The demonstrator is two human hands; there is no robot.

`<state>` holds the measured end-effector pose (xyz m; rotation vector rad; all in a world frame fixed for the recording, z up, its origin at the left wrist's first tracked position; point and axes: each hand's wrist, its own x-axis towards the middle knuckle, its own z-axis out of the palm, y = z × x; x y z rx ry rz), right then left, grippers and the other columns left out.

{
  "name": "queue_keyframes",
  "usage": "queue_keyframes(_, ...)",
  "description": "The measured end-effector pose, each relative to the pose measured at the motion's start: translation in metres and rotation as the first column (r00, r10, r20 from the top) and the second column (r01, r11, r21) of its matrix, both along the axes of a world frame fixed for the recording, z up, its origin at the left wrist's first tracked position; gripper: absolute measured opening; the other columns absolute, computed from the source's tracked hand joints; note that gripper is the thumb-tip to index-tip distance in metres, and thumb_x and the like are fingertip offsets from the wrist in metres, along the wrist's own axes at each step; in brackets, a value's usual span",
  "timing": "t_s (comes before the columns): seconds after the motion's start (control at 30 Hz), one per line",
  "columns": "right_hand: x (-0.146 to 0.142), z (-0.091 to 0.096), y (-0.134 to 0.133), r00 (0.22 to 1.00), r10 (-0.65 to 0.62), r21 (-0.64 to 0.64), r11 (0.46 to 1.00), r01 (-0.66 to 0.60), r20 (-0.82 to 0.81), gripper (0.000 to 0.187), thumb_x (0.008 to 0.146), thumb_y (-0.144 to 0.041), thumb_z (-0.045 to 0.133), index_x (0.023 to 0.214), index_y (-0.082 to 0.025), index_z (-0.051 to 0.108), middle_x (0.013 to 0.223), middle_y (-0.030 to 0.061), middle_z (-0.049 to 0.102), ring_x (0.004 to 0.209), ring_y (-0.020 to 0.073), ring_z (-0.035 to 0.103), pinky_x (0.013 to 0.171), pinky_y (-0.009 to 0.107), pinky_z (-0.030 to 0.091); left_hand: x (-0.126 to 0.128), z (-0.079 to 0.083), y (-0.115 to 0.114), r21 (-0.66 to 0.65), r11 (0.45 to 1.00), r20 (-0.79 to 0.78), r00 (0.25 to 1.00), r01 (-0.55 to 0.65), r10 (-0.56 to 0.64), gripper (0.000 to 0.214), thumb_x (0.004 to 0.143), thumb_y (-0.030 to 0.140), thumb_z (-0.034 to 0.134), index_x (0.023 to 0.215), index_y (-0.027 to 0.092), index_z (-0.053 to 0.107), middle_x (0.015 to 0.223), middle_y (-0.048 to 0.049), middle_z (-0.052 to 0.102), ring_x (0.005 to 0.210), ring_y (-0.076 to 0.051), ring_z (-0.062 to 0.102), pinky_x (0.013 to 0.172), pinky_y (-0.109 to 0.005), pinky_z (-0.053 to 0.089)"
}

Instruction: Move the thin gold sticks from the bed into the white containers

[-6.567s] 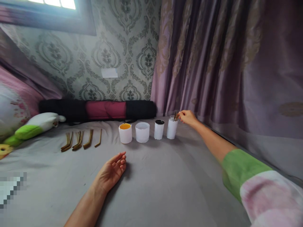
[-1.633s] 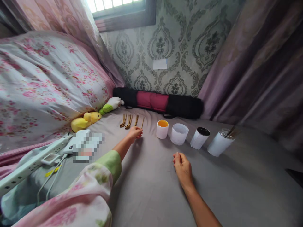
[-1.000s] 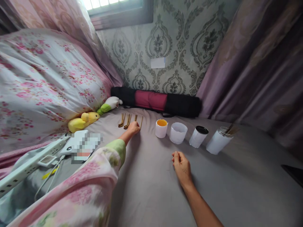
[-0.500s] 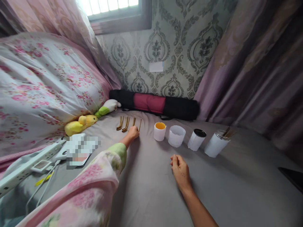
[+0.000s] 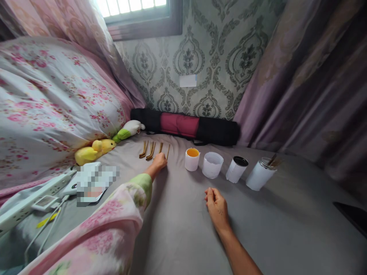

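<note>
My left hand (image 5: 159, 162) reaches forward over the grey sheet, its fingers closed at the lower end of a single thin brown stick (image 5: 168, 150). Just behind that hand lies a small bundle of brown sticks (image 5: 161, 146), its near end covered by the hand. Two more bundles lie to the left: bent brown sticks (image 5: 150, 151) and another bent bundle (image 5: 143, 150). My right hand (image 5: 217, 208) rests on the sheet with fingers curled and thumb against them; nothing shows in it.
A row of white-wrapped containers stands right of centre: an orange-lined cup (image 5: 192, 160), a wide tub (image 5: 212, 166), a dark-lined can (image 5: 236, 170) and a tilted jar with sticks (image 5: 260, 176). A black and red bag (image 5: 180, 125) lies along the wall. Plush toys (image 5: 96, 150) and a power strip (image 5: 34, 202) are left.
The whole view has shifted slightly, so things appear a little further left. Both hands keep the same pose and place relative to the sticks and containers.
</note>
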<state>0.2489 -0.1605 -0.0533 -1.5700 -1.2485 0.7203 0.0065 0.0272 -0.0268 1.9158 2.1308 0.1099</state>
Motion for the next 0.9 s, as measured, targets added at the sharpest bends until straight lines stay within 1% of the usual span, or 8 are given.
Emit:
queue_keyframes(0.33,-0.0013,0.0019,0.0004,1.000,0.000,0.018,1.000,0.000,-0.023,0.035,0.078,-0.046,0.036,0.074,-0.016,0.055,0.063,0.0047,0.058,0.054,0.0124,0.052,0.047,0.020,0.037,0.0014,0.0015,-0.0015,0.001,1.000,0.010,1.000,-0.019,0.019,0.031,0.079,0.029,0.048,0.106,0.015,0.049,0.105,-0.0076,0.051,0.091,-0.018,0.052,0.074,-0.036,0.044)
queue_keyframes(0.53,-0.0013,0.0010,0.0000,0.999,-0.007,0.054,0.998,0.009,-0.040,0.038,0.076,-0.048,0.037,0.073,-0.016,0.056,0.061,0.0047,0.058,0.052,0.0122,0.052,0.044,0.020,0.036,0.0026,0.0014,-0.0025,0.016,0.999,0.005,1.000,-0.031,0.031,0.031,0.079,0.029,0.048,0.106,0.015,0.049,0.104,-0.0074,0.052,0.090,-0.017,0.052,0.074,-0.036,0.044)
queue_keyframes(0.7,-0.0005,-0.0011,0.0008,1.000,0.004,0.037,0.999,-0.003,-0.022,0.035,0.078,-0.046,0.036,0.074,-0.016,0.055,0.064,0.0048,0.059,0.053,0.0120,0.052,0.046,0.020,0.037,0.0043,0.0037,-0.0045,0.047,0.998,0.005,0.999,-0.039,0.039,0.029,0.078,0.031,0.048,0.101,0.013,0.052,0.100,-0.0072,0.055,0.088,-0.017,0.053,0.074,-0.036,0.044)
queue_keyframes(0.8,-0.0001,-0.0007,0.0009,1.000,0.007,0.036,0.999,-0.006,-0.018,0.035,0.078,-0.046,0.035,0.074,-0.016,0.054,0.064,0.0045,0.059,0.053,0.0120,0.052,0.047,0.020,0.037,0.0058,0.0062,-0.0055,0.074,0.996,0.008,0.999,-0.049,0.049,0.024,0.075,0.027,0.051,0.094,0.012,0.057,0.094,-0.0109,0.059,0.089,-0.019,0.055,0.073,-0.031,0.043)
queue_keyframes(0.9,-0.0004,0.0012,0.0004,1.000,0.005,0.039,0.999,-0.004,-0.020,0.036,0.078,-0.047,0.036,0.074,-0.016,0.055,0.063,0.0043,0.059,0.052,0.0120,0.052,0.047,0.020,0.037,0.0070,0.0081,-0.0063,0.100,0.993,0.011,0.998,-0.060,0.059,0.022,0.068,0.019,0.054,0.088,0.011,0.061,0.091,-0.0152,0.061,0.089,-0.022,0.057,0.071,-0.027,0.042)
